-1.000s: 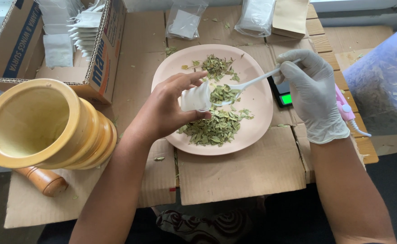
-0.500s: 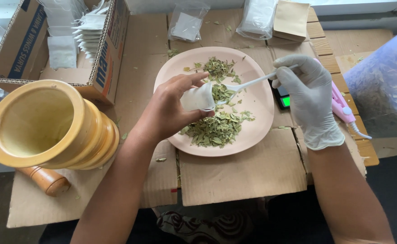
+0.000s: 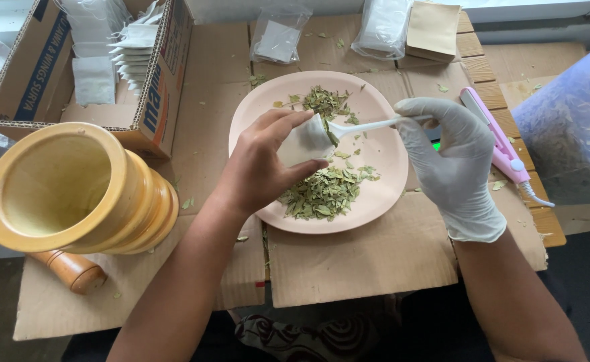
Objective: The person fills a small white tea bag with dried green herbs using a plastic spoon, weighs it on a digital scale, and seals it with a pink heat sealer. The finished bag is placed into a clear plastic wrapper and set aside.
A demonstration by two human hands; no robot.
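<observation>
Small white sachet point(image 3: 305, 142) was pinched in bare left hand point(image 3: 261, 164); white spoon point(image 3: 368, 125) was gripped by gloved right hand point(image 3: 452, 157), tip at sachet mouth, pink plate point(image 3: 382, 194) of dried leaves point(image 3: 322, 194) beneath both hands.

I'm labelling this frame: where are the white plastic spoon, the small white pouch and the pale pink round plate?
white plastic spoon point(image 3: 375, 125), head view, handle.
small white pouch point(image 3: 303, 143), head view, front face.
pale pink round plate point(image 3: 392, 157), head view, bare right side.

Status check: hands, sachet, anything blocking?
Left hand pinching white sachet open. Gloved right hand holds white spoon at its mouth. Leaves on pink plate; nothing blocking.
</observation>
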